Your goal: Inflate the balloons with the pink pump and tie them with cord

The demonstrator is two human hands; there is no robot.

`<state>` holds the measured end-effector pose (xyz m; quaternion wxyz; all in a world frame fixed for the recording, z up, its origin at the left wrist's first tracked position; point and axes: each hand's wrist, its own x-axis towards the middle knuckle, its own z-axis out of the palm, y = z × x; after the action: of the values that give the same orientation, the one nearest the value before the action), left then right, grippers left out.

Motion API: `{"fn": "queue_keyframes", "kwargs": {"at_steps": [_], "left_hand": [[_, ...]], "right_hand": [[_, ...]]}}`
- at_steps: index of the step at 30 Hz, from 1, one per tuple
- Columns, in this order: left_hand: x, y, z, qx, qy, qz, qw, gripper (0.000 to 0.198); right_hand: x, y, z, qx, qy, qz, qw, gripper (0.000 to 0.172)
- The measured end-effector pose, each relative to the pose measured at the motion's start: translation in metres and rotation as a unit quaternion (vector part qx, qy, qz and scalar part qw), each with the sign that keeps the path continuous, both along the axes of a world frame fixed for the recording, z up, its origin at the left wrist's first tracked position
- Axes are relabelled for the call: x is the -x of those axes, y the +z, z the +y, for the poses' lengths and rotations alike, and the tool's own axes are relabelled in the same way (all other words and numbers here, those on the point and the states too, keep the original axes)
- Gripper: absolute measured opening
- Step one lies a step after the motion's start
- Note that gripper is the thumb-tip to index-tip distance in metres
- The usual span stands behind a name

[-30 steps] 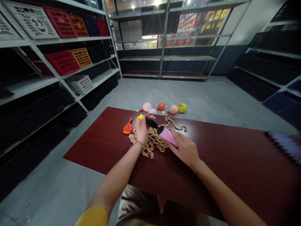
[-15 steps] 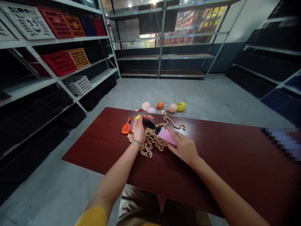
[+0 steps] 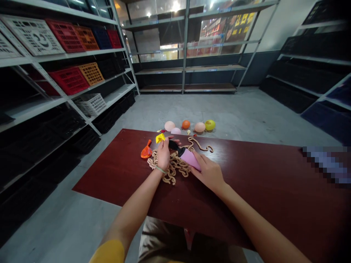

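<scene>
My right hand [image 3: 210, 171] is wrapped round the pink body of a tool with a black front end [image 3: 191, 159]. The tool's black end points up-left toward my left hand [image 3: 163, 153], which has a yellow piece [image 3: 160, 138] pinched at its thumb; its other fingers lie behind the black end, partly hidden. Beneath both hands, a tangled heap of beige cord [image 3: 170, 179] lies on the dark red table [image 3: 109, 171]. An orange deflated balloon [image 3: 146, 150] rests on the table left of the cord.
Beyond the table's far edge, several round balloons [image 3: 200, 127] are on the grey floor. Shelves with coloured crates [image 3: 70, 78] stand at the left. More shelving [image 3: 214, 68] is ahead and at the right. A pixelated patch covers the table's right end.
The yellow piece now shows more fully above my left thumb. The view has shifted slightly. My right hand and the pink tool appear a little further left.
</scene>
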<state>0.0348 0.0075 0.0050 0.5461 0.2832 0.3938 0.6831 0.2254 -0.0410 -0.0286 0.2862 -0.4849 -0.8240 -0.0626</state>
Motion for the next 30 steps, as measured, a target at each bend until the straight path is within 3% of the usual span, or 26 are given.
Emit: {"fn": "queue_keyframes", "kwargs": {"at_steps": [5, 8, 10, 13, 23, 27, 30], "left_hand": [[-0.005, 0.03, 0.003, -0.083, -0.026, -0.055, 0.995, 0.033], [-0.011, 0.048, 0.003, -0.097, -0.054, -0.076, 0.991, 0.026], [-0.015, 0.056, 0.003, -0.098, -0.077, -0.073, 0.989, 0.026], [-0.027, 0.061, 0.003, -0.109, -0.092, -0.068, 0.987, 0.041], [-0.064, 0.059, 0.0, -0.14, 0.023, -0.01, 0.99, 0.041], [-0.056, 0.058, 0.014, -0.11, 0.075, 0.007, 0.991, 0.039], [-0.032, 0.071, 0.032, -0.099, 0.11, 0.001, 0.989, 0.034]], "right_hand": [[0.001, 0.001, -0.002, 0.017, 0.003, 0.088, 0.996, 0.053], [0.0, 0.002, -0.002, 0.044, 0.003, 0.137, 0.99, 0.056], [-0.001, 0.002, -0.002, 0.067, 0.006, 0.155, 0.986, 0.057], [-0.002, 0.001, -0.001, 0.106, 0.015, 0.167, 0.98, 0.056], [-0.003, 0.001, -0.002, 0.138, 0.016, 0.202, 0.969, 0.056], [-0.001, 0.002, -0.001, 0.15, -0.005, 0.18, 0.972, 0.062], [0.001, 0.004, -0.001, 0.166, -0.031, 0.156, 0.973, 0.054]]}}
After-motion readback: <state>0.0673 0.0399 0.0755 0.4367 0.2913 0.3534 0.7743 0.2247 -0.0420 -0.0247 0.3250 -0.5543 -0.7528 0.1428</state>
